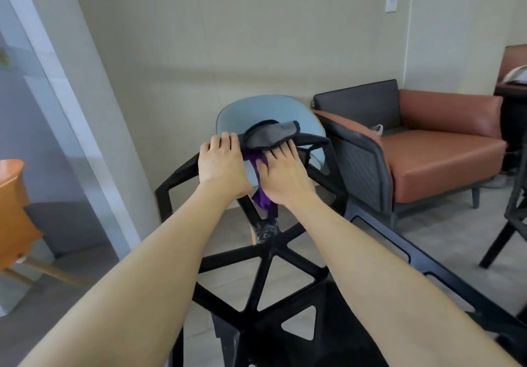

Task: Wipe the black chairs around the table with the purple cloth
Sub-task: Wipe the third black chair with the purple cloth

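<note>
A black chair with an open triangular frame stands directly below me, its backrest top farthest from me. My left hand grips the top rail of the backrest, fingers curled over it. My right hand presses the purple cloth against the backrest, fingers spread; most of the cloth is hidden under the hand. A grey and black fabric piece is draped over the top rail just beyond my fingers.
Behind the black chair stands a light blue chair. A brown leather sofa with a dark frame is at the right, an orange chair at the left by a glass partition. More black frames stand at the right edge.
</note>
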The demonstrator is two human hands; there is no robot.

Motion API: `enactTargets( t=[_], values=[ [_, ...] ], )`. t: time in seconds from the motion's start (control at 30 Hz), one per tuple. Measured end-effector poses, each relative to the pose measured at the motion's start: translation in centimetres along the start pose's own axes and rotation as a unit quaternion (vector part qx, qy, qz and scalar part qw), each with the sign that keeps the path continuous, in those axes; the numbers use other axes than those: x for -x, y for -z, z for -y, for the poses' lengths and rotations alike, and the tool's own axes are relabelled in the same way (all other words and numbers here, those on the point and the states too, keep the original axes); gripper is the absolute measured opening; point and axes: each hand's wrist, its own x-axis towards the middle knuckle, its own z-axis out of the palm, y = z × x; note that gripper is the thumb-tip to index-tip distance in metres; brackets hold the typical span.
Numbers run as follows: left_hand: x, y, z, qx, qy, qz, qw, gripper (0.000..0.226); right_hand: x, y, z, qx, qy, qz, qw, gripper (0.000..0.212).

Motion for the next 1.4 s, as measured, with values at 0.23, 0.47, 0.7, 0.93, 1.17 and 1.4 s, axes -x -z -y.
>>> enactTargets(
  t=[0.23,0.47,0.7,0.93,1.17,1.4],
  values=[
    [-0.1,0.1,0.4,0.004,0.002,0.000,1.000,0.100,2.8,0.1,-6.6,0.044,-0.032,-0.004,0.999,0.043],
    [0.3,0.0,-0.3,-0.007,0.019,0.000,1.000,0.097,-0.4,-1.6,-1.1,-0.007,-0.027,-0.069,0.997,0.049],
    [0.5,-0.4,-0.1,-0.019,0.024,-0.018,0.999,0.098,2.4,-1.5,-8.5,-0.020,-0.124,-0.078,0.989,0.042],
    [0.9,0.1,-0.9,-0.016,0.035,-0.015,0.999,0.103,1.4,0.4,-8.1,-0.119,-0.126,-0.078,0.982,0.039],
    [0.9,-0.4,-0.2,-0.019,0.025,-0.025,0.999,0.110,-0.1,-0.1,-8.6,0.028,0.087,-0.052,0.994,0.066],
    [1.2,-0.3,-0.5,-0.010,0.030,-0.025,0.999,0.109,10.3,-1.3,-13.2,-0.072,-0.100,-0.003,0.992,0.038]
  ],
)
